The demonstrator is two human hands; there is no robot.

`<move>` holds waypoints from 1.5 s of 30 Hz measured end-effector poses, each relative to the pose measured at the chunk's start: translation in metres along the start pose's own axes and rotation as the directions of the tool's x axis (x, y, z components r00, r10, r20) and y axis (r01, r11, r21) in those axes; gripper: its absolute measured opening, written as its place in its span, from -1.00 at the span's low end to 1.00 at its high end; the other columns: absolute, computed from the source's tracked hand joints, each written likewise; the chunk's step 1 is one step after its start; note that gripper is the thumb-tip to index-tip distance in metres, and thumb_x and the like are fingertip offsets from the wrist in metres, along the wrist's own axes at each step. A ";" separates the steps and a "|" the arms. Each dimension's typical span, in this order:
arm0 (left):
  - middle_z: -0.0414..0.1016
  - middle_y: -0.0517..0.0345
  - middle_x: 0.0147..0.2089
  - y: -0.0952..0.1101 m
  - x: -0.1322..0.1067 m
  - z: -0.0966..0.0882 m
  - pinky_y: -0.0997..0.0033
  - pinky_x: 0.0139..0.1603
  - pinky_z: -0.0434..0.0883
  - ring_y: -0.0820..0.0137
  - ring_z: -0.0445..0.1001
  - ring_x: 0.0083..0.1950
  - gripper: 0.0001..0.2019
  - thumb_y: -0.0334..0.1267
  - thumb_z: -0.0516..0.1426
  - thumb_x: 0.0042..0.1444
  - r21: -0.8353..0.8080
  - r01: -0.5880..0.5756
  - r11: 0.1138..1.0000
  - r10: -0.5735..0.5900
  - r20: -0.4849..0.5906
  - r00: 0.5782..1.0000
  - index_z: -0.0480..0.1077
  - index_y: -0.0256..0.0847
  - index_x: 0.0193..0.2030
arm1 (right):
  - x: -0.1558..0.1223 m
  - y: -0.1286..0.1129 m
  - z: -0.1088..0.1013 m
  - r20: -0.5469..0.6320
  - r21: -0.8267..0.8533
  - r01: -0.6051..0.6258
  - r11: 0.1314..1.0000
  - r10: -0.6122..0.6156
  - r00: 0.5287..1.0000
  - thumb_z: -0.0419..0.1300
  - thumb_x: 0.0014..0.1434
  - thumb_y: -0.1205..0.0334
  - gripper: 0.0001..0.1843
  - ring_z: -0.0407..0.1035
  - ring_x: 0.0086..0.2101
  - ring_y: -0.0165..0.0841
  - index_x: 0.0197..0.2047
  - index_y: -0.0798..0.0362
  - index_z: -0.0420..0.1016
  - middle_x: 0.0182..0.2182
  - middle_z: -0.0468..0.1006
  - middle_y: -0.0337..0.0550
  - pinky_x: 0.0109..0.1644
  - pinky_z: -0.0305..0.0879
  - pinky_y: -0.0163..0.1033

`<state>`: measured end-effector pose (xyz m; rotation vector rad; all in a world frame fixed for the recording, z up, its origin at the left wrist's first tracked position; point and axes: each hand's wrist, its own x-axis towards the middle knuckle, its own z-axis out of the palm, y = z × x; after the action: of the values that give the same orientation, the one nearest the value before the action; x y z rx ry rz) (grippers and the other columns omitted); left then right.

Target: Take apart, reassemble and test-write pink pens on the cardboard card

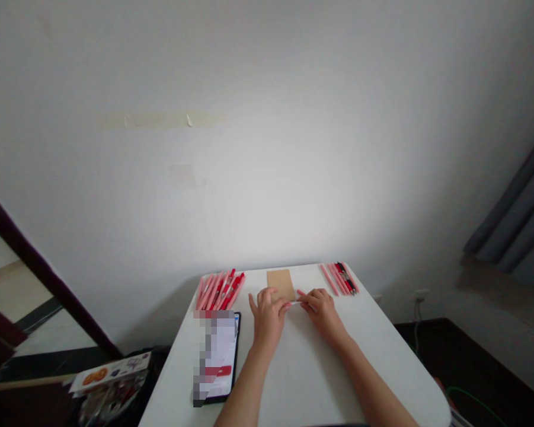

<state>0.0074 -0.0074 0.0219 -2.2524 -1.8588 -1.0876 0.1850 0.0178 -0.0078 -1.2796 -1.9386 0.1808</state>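
Observation:
Over the middle of the table, my left hand [267, 314] pinches a thin white stick [294, 302] between thumb and forefinger, its other fingers raised. My right hand [324, 311] is closed on a pink pen part [300, 292], whose tip pokes out past the fingers. The white stick spans the small gap between both hands; whether it joins the pink part is hidden. Just behind my left fingers lies a square tan card [281, 283]. To the left is a pile of pink and red pens [220, 290]; at the far right, pink and black pens [341, 279] lie side by side.
The white table [311, 379] stands against a pale wall [293, 148]. A phone [220, 359] with its screen lit lies left of my left forearm. Below the table's left side is a bag [115, 397] with a printed box [111, 372] on it.

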 end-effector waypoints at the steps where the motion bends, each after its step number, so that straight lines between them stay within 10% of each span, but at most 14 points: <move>1: 0.40 0.13 0.05 0.000 0.000 0.000 -0.28 0.34 -0.06 0.24 0.27 0.18 -0.86 -0.18 0.14 0.13 -0.010 0.010 1.000 -0.010 0.004 1.000 0.55 0.06 -0.28 | 0.000 0.000 0.001 -0.002 0.000 0.004 1.000 -0.004 1.000 0.11 0.23 0.23 -0.77 0.30 -0.19 -0.22 -0.14 -0.15 0.59 -0.32 0.52 -0.10 -0.08 0.20 -0.12; 31: 0.41 0.15 0.06 -0.002 0.002 -0.002 -0.37 0.30 -0.07 0.21 0.27 0.19 -0.88 -0.25 0.18 0.09 -0.066 0.165 0.984 -0.166 -0.022 0.986 0.55 0.06 -0.27 | -0.001 0.005 0.000 -0.010 -0.084 -0.053 0.995 0.053 0.999 0.19 0.18 0.12 -0.56 0.29 -0.10 -0.19 0.15 -0.15 0.40 -0.18 0.54 -0.11 0.00 0.21 -0.10; 45: 0.42 0.11 0.05 0.001 0.002 -0.003 -0.37 0.29 -0.04 0.20 0.28 0.18 -0.88 -0.25 0.18 0.09 -0.056 0.197 0.979 -0.199 -0.024 0.980 0.55 0.02 -0.27 | -0.005 0.002 -0.002 -0.037 -0.220 -0.192 0.957 0.188 0.981 0.10 0.25 0.05 -0.75 0.24 -0.08 -0.16 -0.19 -0.13 0.60 -0.18 0.52 -0.07 -0.01 0.14 -0.06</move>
<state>0.0063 -0.0075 0.0257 -2.1008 -2.1036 -1.2029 0.1885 0.0139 -0.0096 -1.6119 -1.8604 0.0493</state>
